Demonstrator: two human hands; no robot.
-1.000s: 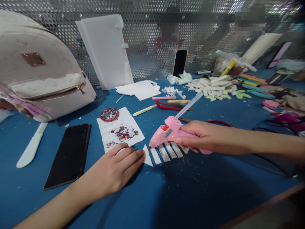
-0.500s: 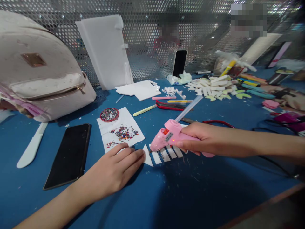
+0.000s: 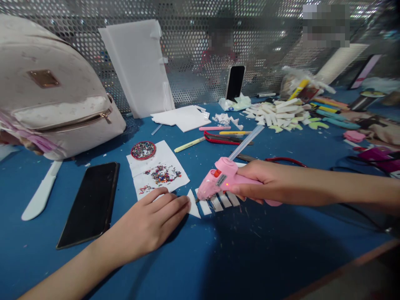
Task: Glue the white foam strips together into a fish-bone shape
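My right hand (image 3: 254,182) is wrapped around a pink hot glue gun (image 3: 223,177), a clear glue stick (image 3: 246,142) jutting from its back. The gun's nozzle points down and left, by a row of white strips (image 3: 225,201) laid on the blue table. At the left end of that row lies a white triangular piece (image 3: 193,205). The fingertips of my left hand (image 3: 156,221) press on its left side, the fingers bent and close together. A small orange light glows on the gun. Part of the row is hidden behind it.
White paper (image 3: 184,175) carries colourful glitter bits and a red-rimmed round lid (image 3: 143,150). To the left are a black phone (image 3: 89,204), a white plastic knife (image 3: 43,191) and a backpack (image 3: 62,96). A red cutter (image 3: 221,138), markers and a pile of white pieces (image 3: 278,112) lie behind.
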